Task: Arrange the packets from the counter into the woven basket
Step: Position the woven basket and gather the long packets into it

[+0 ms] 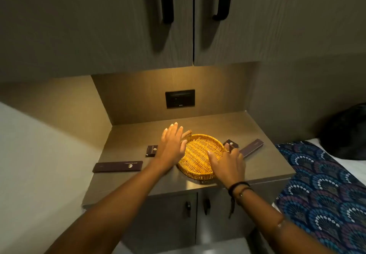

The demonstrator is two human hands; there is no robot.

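Centre of frame: round golden-yellow woven basket [198, 154] sits on the grey-brown counter [138, 139], nothing inside it. Left hand [171, 145] lies flat over the basket's left rim, fingers spread and extended toward the back wall, holding nothing. Right hand [227, 164] rests on the lower right rim, fingers loosely curled with the tips reaching into the weave; no packet in it.

Packets all on the counter, outside the basket. Long dark purple rectangular packet [118, 166] lies at left of frame, well apart from the left hand. Small dark purple square packet [152, 151] lies just left of the left wrist. Small dark packet [231, 143] lies against the basket's right edge, just above the right fingers. Long dark purple packet [252, 148] lies angled at right of frame, beside the right hand.

Black wall socket [180, 98] above the basket.
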